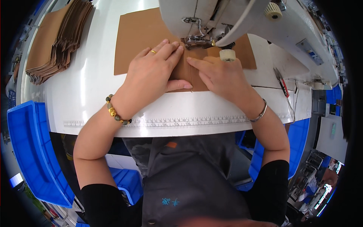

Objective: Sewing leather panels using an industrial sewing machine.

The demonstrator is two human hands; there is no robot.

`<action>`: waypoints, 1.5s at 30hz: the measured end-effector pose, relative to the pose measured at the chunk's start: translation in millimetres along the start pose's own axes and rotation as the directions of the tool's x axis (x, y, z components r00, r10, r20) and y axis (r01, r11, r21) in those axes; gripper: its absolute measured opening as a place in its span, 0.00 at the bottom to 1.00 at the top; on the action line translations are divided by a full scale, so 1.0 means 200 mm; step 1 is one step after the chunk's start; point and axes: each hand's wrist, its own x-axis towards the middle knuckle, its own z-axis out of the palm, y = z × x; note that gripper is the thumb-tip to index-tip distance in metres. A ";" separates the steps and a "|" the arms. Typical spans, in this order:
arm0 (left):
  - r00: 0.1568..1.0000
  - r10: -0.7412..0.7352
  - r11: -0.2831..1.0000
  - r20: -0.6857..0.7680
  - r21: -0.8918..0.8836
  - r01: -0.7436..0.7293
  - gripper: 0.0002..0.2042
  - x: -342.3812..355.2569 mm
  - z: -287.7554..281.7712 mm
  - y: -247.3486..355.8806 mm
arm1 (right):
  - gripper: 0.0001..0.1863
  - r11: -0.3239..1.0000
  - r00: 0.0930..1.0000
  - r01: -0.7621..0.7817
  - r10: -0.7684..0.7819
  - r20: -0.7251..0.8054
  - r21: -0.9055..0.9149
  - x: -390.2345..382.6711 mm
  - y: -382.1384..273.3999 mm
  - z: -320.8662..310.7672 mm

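Observation:
A flat brown panel [138, 32], leather-like, lies on the white table under the head of a sewing machine [176, 17]. A seam or fold line runs down its middle toward me from the presser foot [196, 41]. Just left of that line, my left hand [149, 70] rests flat on the panel, fingers stretched toward the foot and thumb out to the side. My right hand [227, 77] presses on the panel right of the line, index finger extended and thumb apart. Its other fingers are partly hidden behind a white knob [227, 55]. Neither hand grasps anything.
A thick stack of brown panels [47, 39] sits at the far left of the table. Red-handled thread snips [282, 82] lie at the right. A ruler strip [181, 123] runs along the near edge. Blue bins [32, 151] stand below the table on both sides.

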 end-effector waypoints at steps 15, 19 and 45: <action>1.000 0.005 1.000 -0.012 -0.014 -0.005 0.43 0.01 0.00 0.00 | 0.15 0.999 1.000 0.022 -0.022 -0.007 -0.043 0.00 0.01 0.00; 0.999 0.015 1.000 -0.028 -0.009 -0.015 0.43 0.01 -0.01 -0.01 | 0.17 0.999 1.000 0.004 -0.004 0.012 -0.039 -0.01 0.01 0.00; 0.970 -0.069 0.997 0.235 -0.013 0.074 0.43 -0.39 -0.23 0.23 | 0.11 0.611 0.841 -0.527 0.475 0.259 0.591 0.05 0.09 -0.22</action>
